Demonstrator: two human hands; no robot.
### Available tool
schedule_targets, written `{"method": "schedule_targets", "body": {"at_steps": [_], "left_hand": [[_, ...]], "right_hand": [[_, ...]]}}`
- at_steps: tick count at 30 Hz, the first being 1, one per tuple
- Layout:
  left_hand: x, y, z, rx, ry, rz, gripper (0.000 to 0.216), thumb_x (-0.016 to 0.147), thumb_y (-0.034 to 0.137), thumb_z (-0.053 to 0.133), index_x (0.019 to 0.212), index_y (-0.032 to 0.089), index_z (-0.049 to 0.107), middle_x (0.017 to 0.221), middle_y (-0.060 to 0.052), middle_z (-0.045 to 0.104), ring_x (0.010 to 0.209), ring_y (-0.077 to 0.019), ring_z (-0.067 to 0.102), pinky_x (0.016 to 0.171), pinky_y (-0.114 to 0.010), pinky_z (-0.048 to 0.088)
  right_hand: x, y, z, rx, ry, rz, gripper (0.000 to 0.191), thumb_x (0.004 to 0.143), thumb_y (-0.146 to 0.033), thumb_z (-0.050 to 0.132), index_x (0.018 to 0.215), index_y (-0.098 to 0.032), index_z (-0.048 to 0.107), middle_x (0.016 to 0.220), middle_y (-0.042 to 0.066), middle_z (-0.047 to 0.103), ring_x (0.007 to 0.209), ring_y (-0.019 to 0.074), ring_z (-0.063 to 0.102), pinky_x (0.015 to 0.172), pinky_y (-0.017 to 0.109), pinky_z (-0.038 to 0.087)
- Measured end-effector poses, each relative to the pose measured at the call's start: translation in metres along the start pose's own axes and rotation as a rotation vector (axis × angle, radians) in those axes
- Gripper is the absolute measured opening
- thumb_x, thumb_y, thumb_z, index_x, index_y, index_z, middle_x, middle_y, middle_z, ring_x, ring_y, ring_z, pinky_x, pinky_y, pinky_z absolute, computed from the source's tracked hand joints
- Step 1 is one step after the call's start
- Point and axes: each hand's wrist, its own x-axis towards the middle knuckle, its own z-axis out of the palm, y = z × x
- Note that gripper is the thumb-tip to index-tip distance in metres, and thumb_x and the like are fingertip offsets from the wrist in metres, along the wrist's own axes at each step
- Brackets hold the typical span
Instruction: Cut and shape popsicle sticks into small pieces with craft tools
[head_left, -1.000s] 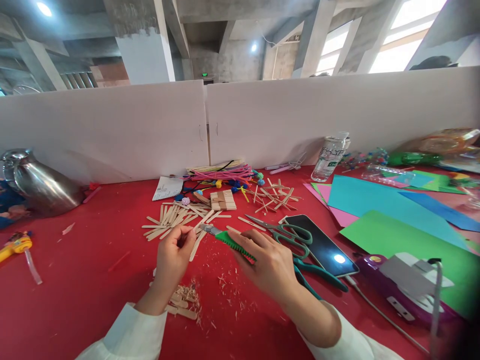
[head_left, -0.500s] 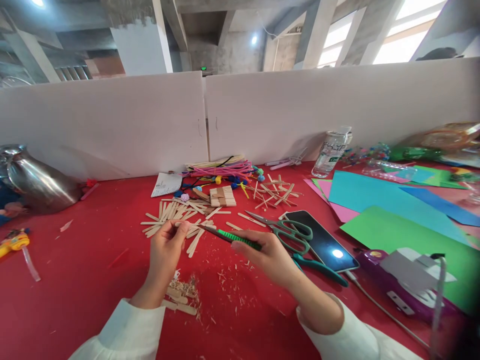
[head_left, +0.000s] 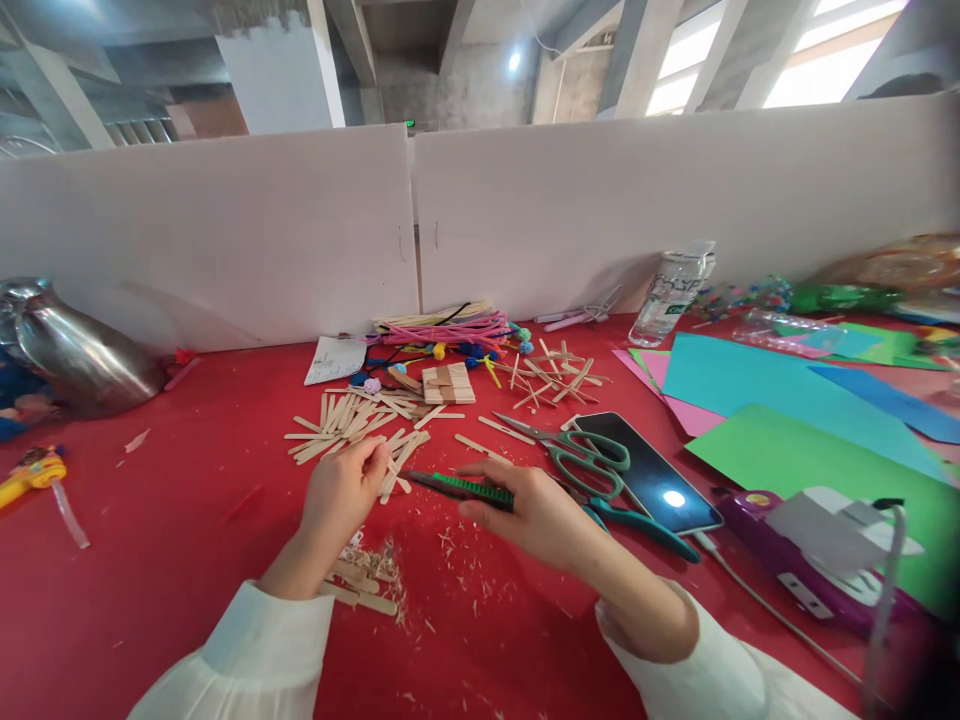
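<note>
My left hand (head_left: 346, 492) is closed in a pinch on a wooden craft stick (head_left: 393, 466), of which only a short end shows beyond the fingertips. My right hand (head_left: 525, 505) grips a green and black utility knife (head_left: 472, 488), its dark blade end pointing left, a small gap from the stick. Beyond my hands lies a spread pile of craft sticks (head_left: 349, 428). Below them on the red table are pale wood shavings (head_left: 386, 565) and a few sticks (head_left: 367, 600) beside my left wrist.
Green-handled scissors (head_left: 592, 460) and a phone (head_left: 652, 480) lie right of my right hand, near a purple power strip (head_left: 802, 560) with a cable. Farther back are a water bottle (head_left: 670, 295), coloured paper (head_left: 757, 375) and pipe cleaners (head_left: 450, 330). A metal jug (head_left: 90, 350) stands left.
The knife has drawn back from the stick, leaving a gap between them. My left hand has turned slightly, so less of the stick shows. The view has shifted a little.
</note>
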Motion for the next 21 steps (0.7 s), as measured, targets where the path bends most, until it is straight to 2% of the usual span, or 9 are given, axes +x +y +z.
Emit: {"method": "schedule_targets", "body": {"at_steps": [4,10,21], "left_hand": [[0.002,-0.001,0.0,0.018,-0.047,0.014,0.033,0.085,0.038,0.038,0.074,0.021,0.063,0.067,-0.004,0.069,0.062,-0.0166,0.061,0.056,-0.022,0.036],[0.011,0.003,0.005,0.102,-0.053,0.128,0.033,0.087,0.032,0.035,0.068,0.02,0.06,0.067,-0.004,0.066,0.065,-0.017,0.059,0.06,-0.024,0.036],[0.015,0.009,0.006,0.135,-0.02,0.189,0.031,0.087,0.029,0.039,0.067,0.02,0.062,0.059,-0.001,0.061,0.056,-0.0147,0.054,0.054,-0.022,0.034]], "right_hand": [[0.0,0.0,0.003,-0.045,0.014,-0.021,0.029,0.078,-0.022,0.055,0.104,-0.024,0.068,0.088,0.003,0.073,0.072,0.0187,0.067,0.066,0.028,0.05],[-0.001,-0.001,0.003,-0.11,0.075,-0.102,0.03,0.08,-0.021,0.053,0.105,-0.024,0.069,0.092,0.003,0.074,0.077,0.0186,0.069,0.07,0.028,0.051],[-0.002,-0.007,0.003,-0.264,0.099,-0.018,0.027,0.08,-0.021,0.056,0.103,-0.026,0.07,0.086,0.001,0.075,0.069,0.0181,0.068,0.06,0.025,0.049]]}}
